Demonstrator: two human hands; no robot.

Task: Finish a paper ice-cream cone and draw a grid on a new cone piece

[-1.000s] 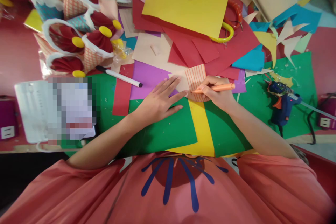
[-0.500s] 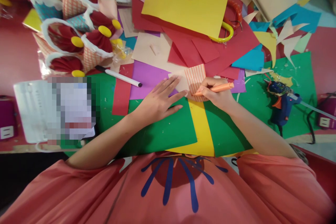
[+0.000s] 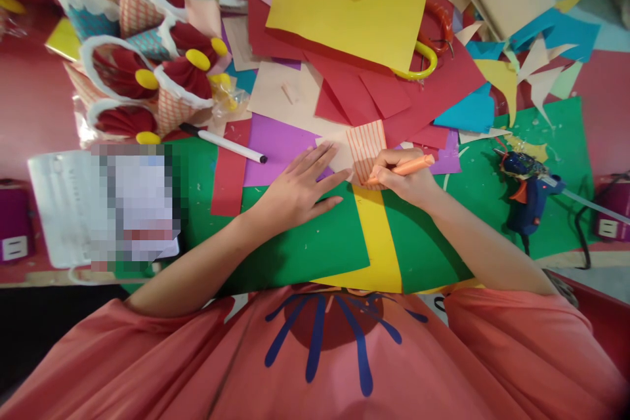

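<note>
My right hand is closed around an orange marker, its tip down at the lower part of a small cream piece covered in orange stripes. The fingers hide part of the striped piece's right side. Flat beside it, on the left, lies my left hand with fingers spread, the fingertips resting on the cream piece's plain left end. Beneath are a purple sheet, a green sheet and a yellow strip. A white marker with a black tip lies left of my left hand.
Decorated cones with yellow discs crowd the upper left. Below them is a blurred-out phone-like object. A blue glue gun rests at right with its cord. Yellow-handled scissors lie partly under a yellow sheet.
My right hand and the orange marker have shifted slightly at the striped piece's lower edge. My left hand stays in place on the cream piece.
</note>
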